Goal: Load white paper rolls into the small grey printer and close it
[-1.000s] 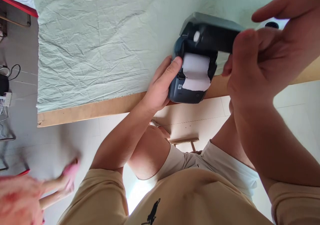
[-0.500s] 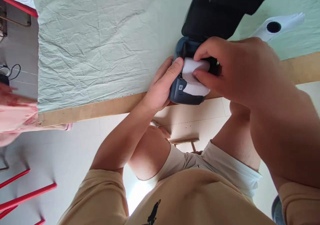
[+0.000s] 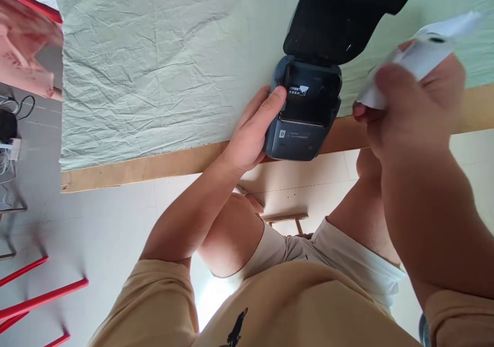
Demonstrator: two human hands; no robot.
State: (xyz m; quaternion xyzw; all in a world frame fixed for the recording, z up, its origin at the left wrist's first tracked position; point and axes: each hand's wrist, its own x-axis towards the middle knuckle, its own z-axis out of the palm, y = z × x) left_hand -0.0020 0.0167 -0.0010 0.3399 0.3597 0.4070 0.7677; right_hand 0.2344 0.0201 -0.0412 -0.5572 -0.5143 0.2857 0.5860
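Note:
A small dark label printer point(image 3: 303, 126) sits at the near edge of the table point(image 3: 154, 164), its black lid point(image 3: 347, 13) swung up and its paper bay empty. My left hand point(image 3: 252, 131) grips the printer's left side, thumb on its top edge. My right hand point(image 3: 409, 100) is lifted to the right of the printer, closed around a white paper roll point(image 3: 415, 61) with a dark core hole; a loose paper end trails from it. The roll is blurred by motion.
A wrinkled pale green cloth point(image 3: 162, 64) covers the table. Another person's pink-toned arm point(image 3: 27, 54) shows at the top left. Red metal legs point(image 3: 42, 295) stand on the floor at the bottom left, cables point(image 3: 11, 126) at the left edge.
The printer lid went up, my right hand reached into the bay, then lifted the white paper roll out and away to the right. My left hand stayed on the printer.

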